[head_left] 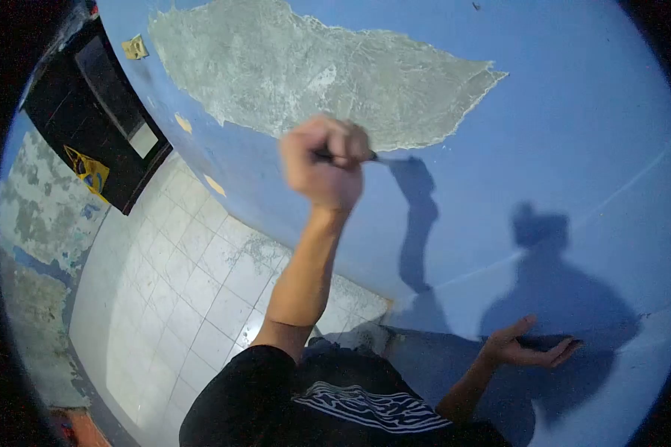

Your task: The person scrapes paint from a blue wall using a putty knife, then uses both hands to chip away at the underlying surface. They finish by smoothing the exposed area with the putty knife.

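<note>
In the head view, a slim tool with a dark handle (374, 156) was found held in the left hand (324, 160), which was raised before a blue painted wall (574, 112). The fingers of that hand were closed around the handle, and the hand was blurred. The thin far end of the tool was directed toward the wall, near the lower edge of a large, ragged grey patch of exposed plaster (276, 74). Whether the wall was touched by the tool could not be told.

The right hand (528, 350) was noted lower down, well apart from the left, with its fingers extended and the thumb spread away from them. A dark area was seen between thumb and fingers; whether it was an object or shadow could not be determined. Contact with the wall could not be confirmed.

Dark shadows (548, 276) were cast on the wall. A black shirt with a white line pattern (373, 406) was worn by the person. Pale floor tiles (194, 283) were observed at the left, below a black door (71, 104), beside which a yellow bag (91, 175) was seen. Peeling, mottled paint was recorded on the far-left wall (33, 223).
</note>
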The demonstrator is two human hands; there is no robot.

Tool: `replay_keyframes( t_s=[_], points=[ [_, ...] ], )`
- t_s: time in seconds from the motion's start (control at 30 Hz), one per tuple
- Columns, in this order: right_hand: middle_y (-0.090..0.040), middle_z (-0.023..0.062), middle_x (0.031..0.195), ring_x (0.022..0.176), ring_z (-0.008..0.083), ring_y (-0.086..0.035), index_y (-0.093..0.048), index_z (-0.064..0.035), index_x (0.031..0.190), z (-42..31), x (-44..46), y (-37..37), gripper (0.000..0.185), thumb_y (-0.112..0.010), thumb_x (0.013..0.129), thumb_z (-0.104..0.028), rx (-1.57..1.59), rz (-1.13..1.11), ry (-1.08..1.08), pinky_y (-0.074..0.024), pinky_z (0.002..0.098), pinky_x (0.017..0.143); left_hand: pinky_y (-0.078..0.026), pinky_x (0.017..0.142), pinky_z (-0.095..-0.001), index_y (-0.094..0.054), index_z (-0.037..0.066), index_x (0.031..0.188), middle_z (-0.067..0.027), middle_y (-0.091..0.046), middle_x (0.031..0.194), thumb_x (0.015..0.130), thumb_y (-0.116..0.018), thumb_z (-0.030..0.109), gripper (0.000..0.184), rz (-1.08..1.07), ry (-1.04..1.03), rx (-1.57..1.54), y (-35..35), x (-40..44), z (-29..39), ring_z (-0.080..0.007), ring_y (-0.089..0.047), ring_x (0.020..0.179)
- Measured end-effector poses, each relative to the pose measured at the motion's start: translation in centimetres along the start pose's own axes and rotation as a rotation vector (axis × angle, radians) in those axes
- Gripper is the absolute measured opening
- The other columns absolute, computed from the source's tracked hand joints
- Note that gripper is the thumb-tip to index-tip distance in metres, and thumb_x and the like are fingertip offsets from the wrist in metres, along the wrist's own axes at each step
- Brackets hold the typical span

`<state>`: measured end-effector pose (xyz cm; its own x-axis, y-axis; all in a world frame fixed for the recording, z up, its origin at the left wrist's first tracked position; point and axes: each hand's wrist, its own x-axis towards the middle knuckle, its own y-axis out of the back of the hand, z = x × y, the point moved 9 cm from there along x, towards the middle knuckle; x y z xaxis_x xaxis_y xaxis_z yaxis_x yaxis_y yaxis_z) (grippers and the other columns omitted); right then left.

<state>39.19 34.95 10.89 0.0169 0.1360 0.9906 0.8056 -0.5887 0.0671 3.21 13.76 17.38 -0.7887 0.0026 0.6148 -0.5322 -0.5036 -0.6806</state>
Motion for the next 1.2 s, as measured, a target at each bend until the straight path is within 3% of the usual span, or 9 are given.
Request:
replay_keyframes(
  t_s=[0.2, 0.23, 0.3, 0.57, 0.63, 0.77, 0.97, 1.03, 1.2],
  points=[
    [-0.022, 0.0242, 0.141, 0.133, 0.0405, -0.027, -0.031, -0.001, 0.138, -0.5, 0.5, 0.0, 0.064, -0.06, 0.091, -0.032, 0.035, 0.012, -0.003, -0.0423, 0.0562, 0.101, -0.018, 0.041, -0.0304, -0.036, 0.011, 0.054, -0.0011, -0.027, 0.046, 0.084, -0.036, 0.026, 0.034, -0.075, -0.248, -0.266, -1.4, 1.1, 7.3, -0.0145, -0.023, 0.041],
    [-0.022, 0.0242, 0.141, 0.133, 0.0405, -0.027, -0.031, -0.001, 0.138, -0.5, 0.3, -0.1, 0.064, -0.06, 0.091, -0.032, 0.036, 0.008, -0.004, -0.0423, 0.0562, 0.101, -0.019, 0.041, -0.0309, -0.036, 0.011, 0.055, -0.0017, -0.027, 0.046, 0.084, -0.036, 0.026, 0.034, -0.249, -0.339, -0.053, -1.6, 1.0, 5.3, -0.0146, -0.023, 0.041],
    [-0.022, 0.024, 0.142, 0.133, 0.041, -0.027, -0.031, -0.0011, 0.138, -0.2, 0.2, 0.0, 0.065, -0.061, 0.09, -0.034, -0.009, 0.013, 0.008, -0.0403, 0.0577, 0.102, -0.019, 0.04, -0.0316, -0.036, 0.01, 0.055, -0.0026, -0.027, 0.046, 0.085, -0.036, 0.026, 0.034, -0.071, -0.175, -0.019, -1.0, 0.0, 2.7, -0.0147, -0.023, 0.041],
    [-0.024, 0.025, 0.142, 0.133, 0.0409, -0.027, -0.032, -0.0018, 0.138, 0.3, -0.2, 0.1, 0.066, -0.063, 0.089, -0.034, -0.021, 0.014, -0.008, -0.0381, 0.058, 0.1, -0.02, 0.041, -0.0312, -0.034, 0.011, 0.057, -0.0028, -0.029, 0.047, 0.084, -0.033, 0.026, 0.032, -0.213, -0.259, -0.298, -1.1, 0.9, 7.9, -0.0141, -0.022, 0.042],
    [-0.024, 0.0252, 0.142, 0.133, 0.041, -0.027, -0.031, -0.0019, 0.138, 0.1, 0.1, 0.2, 0.066, -0.063, 0.089, -0.034, -0.058, 0.004, -0.001, -0.0383, 0.0579, 0.1, -0.017, 0.043, -0.0302, -0.031, 0.014, 0.059, 0.0016, -0.024, 0.046, 0.084, -0.034, 0.03, 0.029, -0.085, -0.256, 0.066, -0.2, 0.6, 2.6, -0.0123, -0.015, 0.043],
    [-0.023, 0.026, 0.142, 0.134, 0.0417, -0.026, -0.031, -0.0017, 0.138, -0.5, 0.3, 0.3, 0.065, -0.061, 0.09, -0.034, -0.029, -0.007, 0.021, -0.038, 0.0582, 0.102, -0.017, 0.043, -0.0301, -0.031, 0.015, 0.059, 0.0024, -0.024, 0.047, 0.084, -0.033, 0.03, 0.03, -0.122, -0.105, 0.121, -0.7, 0.6, 3.6, -0.0124, -0.015, 0.043],
    [-0.025, 0.0266, 0.141, 0.134, 0.0431, -0.027, -0.031, 0.0, 0.137, -0.4, 0.3, 0.2, 0.068, -0.065, 0.089, -0.032, 0.009, 0.032, 0.009, -0.0358, 0.0576, 0.103, -0.017, 0.043, -0.0311, -0.032, 0.015, 0.058, 0.0012, -0.026, 0.047, 0.084, -0.034, 0.031, 0.03, -0.327, -0.408, 0.042, -1.5, 1.3, 7.4, -0.013, -0.018, 0.043],
    [-0.029, 0.0266, 0.14, 0.134, 0.0445, -0.027, -0.031, 0.0005, 0.137, -0.5, 0.3, 0.2, 0.071, -0.069, 0.087, -0.032, 0.042, 0.047, 0.003, -0.031, 0.0588, 0.105, -0.017, 0.043, -0.0321, -0.033, 0.014, 0.059, 0.0002, -0.027, 0.047, 0.086, -0.032, 0.033, 0.034, -0.078, -0.146, 0.048, -0.1, 0.1, 2.2, -0.0132, -0.018, 0.043],
    [-0.023, 0.0264, 0.14, 0.133, 0.0434, -0.027, -0.029, 0.0003, 0.137, -0.5, 0.1, -0.2, 0.067, -0.061, 0.091, -0.034, -0.018, 0.013, 0.053, -0.0424, 0.0579, 0.099, -0.017, 0.043, -0.0318, -0.033, 0.014, 0.058, -0.0003, -0.027, 0.049, 0.085, -0.034, 0.033, 0.033, -0.141, -0.259, -0.022, -0.8, 0.2, 7.5, -0.0133, -0.019, 0.044]
  ],
)
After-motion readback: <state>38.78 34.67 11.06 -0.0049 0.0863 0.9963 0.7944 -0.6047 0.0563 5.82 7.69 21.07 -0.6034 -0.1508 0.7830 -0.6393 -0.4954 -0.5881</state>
